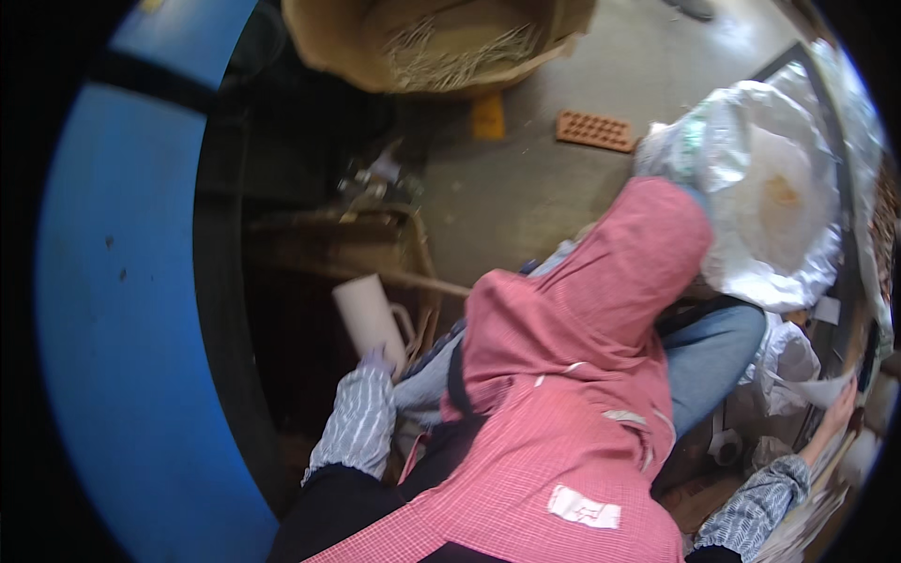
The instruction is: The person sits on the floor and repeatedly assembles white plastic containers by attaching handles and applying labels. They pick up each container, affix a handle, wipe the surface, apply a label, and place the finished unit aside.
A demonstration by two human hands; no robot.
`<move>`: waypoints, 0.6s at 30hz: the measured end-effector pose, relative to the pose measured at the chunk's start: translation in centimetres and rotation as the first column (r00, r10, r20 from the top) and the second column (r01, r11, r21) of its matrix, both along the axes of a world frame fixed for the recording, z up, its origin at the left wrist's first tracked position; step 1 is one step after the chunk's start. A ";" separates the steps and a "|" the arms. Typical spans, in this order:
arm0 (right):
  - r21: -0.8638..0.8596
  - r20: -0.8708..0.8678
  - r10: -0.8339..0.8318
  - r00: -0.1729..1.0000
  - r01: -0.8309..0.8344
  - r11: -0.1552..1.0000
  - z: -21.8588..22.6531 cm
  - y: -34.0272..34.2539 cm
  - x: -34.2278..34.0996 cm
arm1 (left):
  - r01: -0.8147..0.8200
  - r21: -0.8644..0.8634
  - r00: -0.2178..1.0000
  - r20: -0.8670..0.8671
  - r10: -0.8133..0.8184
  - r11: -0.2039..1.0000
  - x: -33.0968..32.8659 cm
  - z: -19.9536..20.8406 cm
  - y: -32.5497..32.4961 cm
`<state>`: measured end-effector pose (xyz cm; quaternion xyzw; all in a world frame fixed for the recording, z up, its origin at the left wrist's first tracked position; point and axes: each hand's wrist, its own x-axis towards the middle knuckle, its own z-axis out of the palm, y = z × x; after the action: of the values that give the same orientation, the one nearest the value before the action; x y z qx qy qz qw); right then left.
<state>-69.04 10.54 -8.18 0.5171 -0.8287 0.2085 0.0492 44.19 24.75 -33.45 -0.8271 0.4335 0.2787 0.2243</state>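
Observation:
My left hand is closed around the lower end of a tall white mug. The mug is tilted, and its loop handle points to the right. Far out to the right, my right hand has its fingers at the end of a pale, curved, sheet-like piece, which it seems to pinch; blur near the picture's rim hides the details. Beside that piece stands a crumpled, clear plastic bag. Patterned grey sleeve covers reach over both forearms. A pink checked apron covers my lap.
A blue panel rises along the left. An open cardboard box lies beside the mug. Ahead stands a large brown container with thin pale pieces inside. A perforated brick rests on the floor, near a silvery lined container.

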 end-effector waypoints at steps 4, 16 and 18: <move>-0.065 -0.404 -0.119 0.907 0.101 0.993 3.8 1.3 3.0 | 0.015 -0.236 1.000 0.013 -0.012 0.972 -4.7 4.9 -9.1; -0.206 0.575 0.324 0.751 -0.250 0.946 6.7 -10.9 37.9 | -0.079 0.002 0.996 -0.038 0.079 0.997 6.3 7.2 -15.4; -0.156 0.725 0.380 0.575 -0.401 0.903 6.6 -11.2 45.3 | 0.170 -0.272 0.981 -0.047 -0.189 0.947 -1.8 14.5 -19.9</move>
<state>-23.76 -0.69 -1.58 0.5574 -0.6440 0.3947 -0.3446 42.34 4.82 -18.99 -0.7962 0.5484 0.2261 0.1194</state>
